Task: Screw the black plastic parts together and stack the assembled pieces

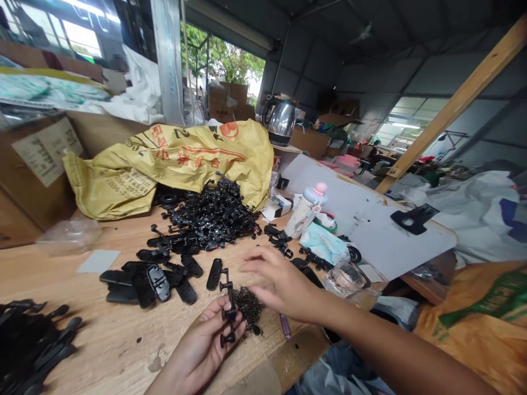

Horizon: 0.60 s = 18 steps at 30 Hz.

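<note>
My left hand is closed around a black plastic part with several short knobbed arms, held upright over the wooden table. Just right of it, my right hand hovers with its fingers apart and nothing visible in them. Below and between the hands lies a pile of tiny dark pieces. A single black oval piece rests behind my left hand. Farther left is a group of flat black oval pieces, one showing a shiny face.
A large heap of black parts lies before a yellow sack. More black parts sit at the near left. A bottle, a purple object and a white board are on the right.
</note>
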Tool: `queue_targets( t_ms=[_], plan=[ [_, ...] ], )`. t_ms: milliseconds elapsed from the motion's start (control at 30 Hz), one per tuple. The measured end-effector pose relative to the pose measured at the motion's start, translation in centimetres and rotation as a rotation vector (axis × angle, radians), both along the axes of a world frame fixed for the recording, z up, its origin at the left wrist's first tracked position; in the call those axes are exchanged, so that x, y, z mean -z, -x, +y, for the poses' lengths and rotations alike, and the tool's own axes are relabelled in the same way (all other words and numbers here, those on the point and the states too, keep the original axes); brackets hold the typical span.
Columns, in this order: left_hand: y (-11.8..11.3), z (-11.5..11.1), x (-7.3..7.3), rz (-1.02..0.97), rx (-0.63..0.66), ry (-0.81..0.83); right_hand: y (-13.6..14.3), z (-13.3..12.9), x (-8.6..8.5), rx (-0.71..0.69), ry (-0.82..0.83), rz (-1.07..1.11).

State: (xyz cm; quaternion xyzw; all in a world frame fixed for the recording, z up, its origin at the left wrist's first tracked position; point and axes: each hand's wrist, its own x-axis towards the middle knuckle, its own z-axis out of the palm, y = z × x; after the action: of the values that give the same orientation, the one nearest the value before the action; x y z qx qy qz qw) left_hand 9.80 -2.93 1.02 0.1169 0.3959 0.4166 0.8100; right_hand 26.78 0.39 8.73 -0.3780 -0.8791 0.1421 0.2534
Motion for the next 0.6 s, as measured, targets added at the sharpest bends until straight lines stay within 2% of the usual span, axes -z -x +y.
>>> queue_targets(
  t_ms=[67, 133, 233, 333, 400, 500, 600],
  plan=[
    [-0.7, 0.0, 0.3, 0.088, 0.002, -0.098, -0.2, -0.2, 0.9, 0.179, 0.276, 0.117],
    [-1.6, -0.2, 0.8, 0.198, 0.016, -0.207, -0.1, -0.1, 2.2, 0.236, 0.546, 0.119],
    [-2.3, -0.2, 1.1, 0.361, 0.058, -0.346, -0.1, 0.5, 4.0, 0.293, 0.762, 0.135],
    [-1.3, 0.6, 0.9, 0.569, 0.105, -0.515, -0.9, 1.3, 4.8, 0.385, 0.987, 0.254],
    [0.1, 1.8, 0.5, 0.737, 0.100, -0.612, -1.7, 1.7, 4.8, 0.408, 1.098, 0.302],
    [1.8, 4.1, 0.1, 0.977, 0.053, -0.690, -2.7, 2.0, 4.7, 0.411, 1.162, 0.330],
    [1.9, 6.4, 0.1, 1.123, 0.054, -0.730, -3.0, 2.0, 4.7, 0.417, 1.192, 0.369]
  ],
)
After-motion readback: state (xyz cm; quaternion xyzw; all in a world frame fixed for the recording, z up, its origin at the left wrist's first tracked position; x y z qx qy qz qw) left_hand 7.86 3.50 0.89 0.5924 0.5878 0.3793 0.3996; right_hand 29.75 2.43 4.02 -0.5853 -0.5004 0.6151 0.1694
